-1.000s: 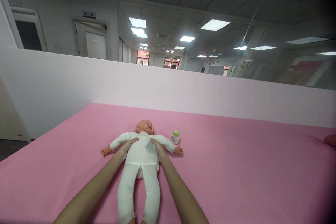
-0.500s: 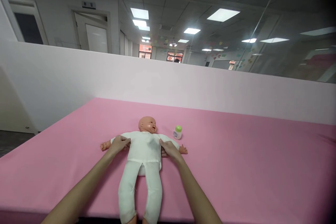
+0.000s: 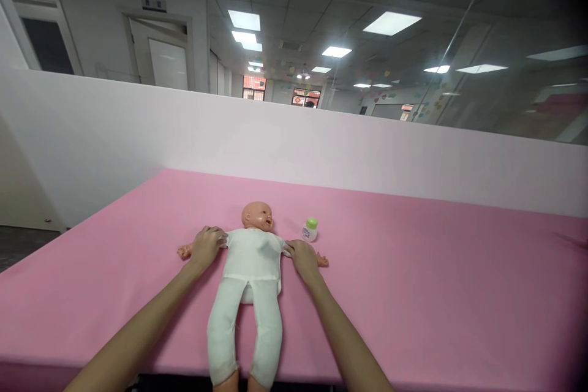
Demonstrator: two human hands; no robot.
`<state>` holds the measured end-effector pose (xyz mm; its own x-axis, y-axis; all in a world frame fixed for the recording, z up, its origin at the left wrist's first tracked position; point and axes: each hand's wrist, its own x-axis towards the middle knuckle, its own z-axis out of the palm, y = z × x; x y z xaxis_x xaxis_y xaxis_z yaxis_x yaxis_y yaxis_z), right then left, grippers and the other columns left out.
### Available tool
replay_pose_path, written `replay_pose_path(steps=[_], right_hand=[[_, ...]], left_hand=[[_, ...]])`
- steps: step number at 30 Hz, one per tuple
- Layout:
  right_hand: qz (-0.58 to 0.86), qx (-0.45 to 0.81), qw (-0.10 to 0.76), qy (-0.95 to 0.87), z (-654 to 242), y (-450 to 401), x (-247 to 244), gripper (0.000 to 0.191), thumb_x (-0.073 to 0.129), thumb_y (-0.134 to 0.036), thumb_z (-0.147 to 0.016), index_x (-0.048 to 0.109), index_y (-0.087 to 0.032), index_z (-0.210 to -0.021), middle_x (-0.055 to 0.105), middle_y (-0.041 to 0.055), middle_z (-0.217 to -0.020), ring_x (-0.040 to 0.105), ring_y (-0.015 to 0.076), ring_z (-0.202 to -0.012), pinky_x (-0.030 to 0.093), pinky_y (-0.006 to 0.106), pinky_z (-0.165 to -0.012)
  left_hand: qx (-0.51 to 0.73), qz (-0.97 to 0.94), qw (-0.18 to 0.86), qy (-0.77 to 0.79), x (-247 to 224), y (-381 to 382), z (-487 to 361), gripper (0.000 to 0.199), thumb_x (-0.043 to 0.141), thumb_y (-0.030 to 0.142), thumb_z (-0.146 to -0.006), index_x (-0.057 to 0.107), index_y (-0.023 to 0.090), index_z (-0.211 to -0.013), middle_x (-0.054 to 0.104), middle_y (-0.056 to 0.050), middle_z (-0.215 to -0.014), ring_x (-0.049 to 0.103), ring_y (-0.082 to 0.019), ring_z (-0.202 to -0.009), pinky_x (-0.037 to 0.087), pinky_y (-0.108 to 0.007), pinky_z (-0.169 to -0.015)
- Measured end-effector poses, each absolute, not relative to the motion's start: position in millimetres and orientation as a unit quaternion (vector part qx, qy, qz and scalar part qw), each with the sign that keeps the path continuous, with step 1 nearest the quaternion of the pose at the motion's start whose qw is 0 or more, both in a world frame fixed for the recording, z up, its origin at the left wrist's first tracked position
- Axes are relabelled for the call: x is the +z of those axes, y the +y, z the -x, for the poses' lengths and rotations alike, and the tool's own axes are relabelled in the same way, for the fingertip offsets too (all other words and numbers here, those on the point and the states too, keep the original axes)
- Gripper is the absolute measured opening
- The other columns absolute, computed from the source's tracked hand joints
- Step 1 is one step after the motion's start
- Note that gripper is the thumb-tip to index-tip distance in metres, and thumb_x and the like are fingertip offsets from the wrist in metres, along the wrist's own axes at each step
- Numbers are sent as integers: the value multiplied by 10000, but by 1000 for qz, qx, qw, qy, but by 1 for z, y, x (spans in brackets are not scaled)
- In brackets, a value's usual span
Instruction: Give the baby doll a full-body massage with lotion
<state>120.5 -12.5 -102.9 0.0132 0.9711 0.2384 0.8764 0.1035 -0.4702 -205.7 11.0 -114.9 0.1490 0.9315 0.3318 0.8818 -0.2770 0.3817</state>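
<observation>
A baby doll [image 3: 252, 254] in white clothing lies on its back on the pink table, its head turned to the right. My left hand [image 3: 207, 247] is wrapped round the doll's upper arm on the left side. Closed on the doll's other upper arm is my right hand [image 3: 302, 257]. Both of the doll's small hands show beyond my hands. A small jar [image 3: 309, 230] with a green lid stands just behind my right hand.
The pink table [image 3: 413, 282] extends far to the right. A white partition [image 3: 294, 147] rises along its back edge, with glass above it. At the left back is a door [image 3: 168, 64].
Both my hands have shifted from the sides of the doll's chest onto its upper arms, with their backs now turned up. The doll lies nearly as before.
</observation>
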Motion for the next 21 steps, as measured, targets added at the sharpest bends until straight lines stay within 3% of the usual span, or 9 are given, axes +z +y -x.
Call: replay_pose_path(steps=[5, 8, 12, 15, 18, 21], right_hand=[[677, 77, 229, -695, -114, -3, -98, 295, 547, -184, -914, 700, -192, -662, 708, 100, -726, 565, 195, -654, 255, 320, -635], [673, 85, 228, -699, -110, 6, -91, 241, 566, -119, -876, 694, -183, -682, 703, 98, -724, 579, 197, -666, 264, 311, -634], [658, 100, 264, -698, -105, 23, -86, 146, 617, -94, -831, 693, -184, -744, 712, 94, -792, 598, 210, -754, 302, 300, -663], [642, 134, 303, -692, -99, 33, -89, 171, 618, -156, -841, 649, -195, -677, 687, 69, -729, 573, 201, -707, 326, 298, -660], [621, 178, 366, -670, -92, 42, -95, 320, 468, -317, -960, 636, -212, -710, 684, 53, -756, 564, 205, -713, 371, 301, -677], [589, 228, 436, -641, -84, 54, -99, 514, 304, -531, -1021, 644, -221, -791, 689, 51, -795, 576, 222, -761, 419, 317, -711]], left_hand=[[231, -753, 17, 616, -109, 19, 197, 307, 505, 176, -934, 796, 227, -1018, 750, -106, -1175, 608, -326, -1080, 449, -400, -916], [217, -747, 14, 629, -103, 26, 189, 289, 524, 124, -887, 795, 220, -923, 762, -123, -1074, 641, -316, -1021, 456, -390, -879], [213, -738, 23, 640, -99, 37, 178, 288, 539, 59, -829, 786, 204, -859, 761, -138, -972, 675, -316, -983, 461, -397, -868], [225, -728, 42, 646, -99, 44, 175, 297, 536, 45, -816, 786, 198, -866, 767, -137, -987, 686, -321, -988, 479, -393, -853], [263, -709, 54, 652, -97, 49, 169, 374, 498, 65, -855, 766, 204, -1076, 748, -122, -1165, 669, -300, -1102, 496, -369, -894], [344, -686, 88, 635, -91, 54, 151, 447, 399, 195, -986, 605, 186, -1383, 627, -114, -1427, 610, -246, -1252, 475, -338, -1002]])
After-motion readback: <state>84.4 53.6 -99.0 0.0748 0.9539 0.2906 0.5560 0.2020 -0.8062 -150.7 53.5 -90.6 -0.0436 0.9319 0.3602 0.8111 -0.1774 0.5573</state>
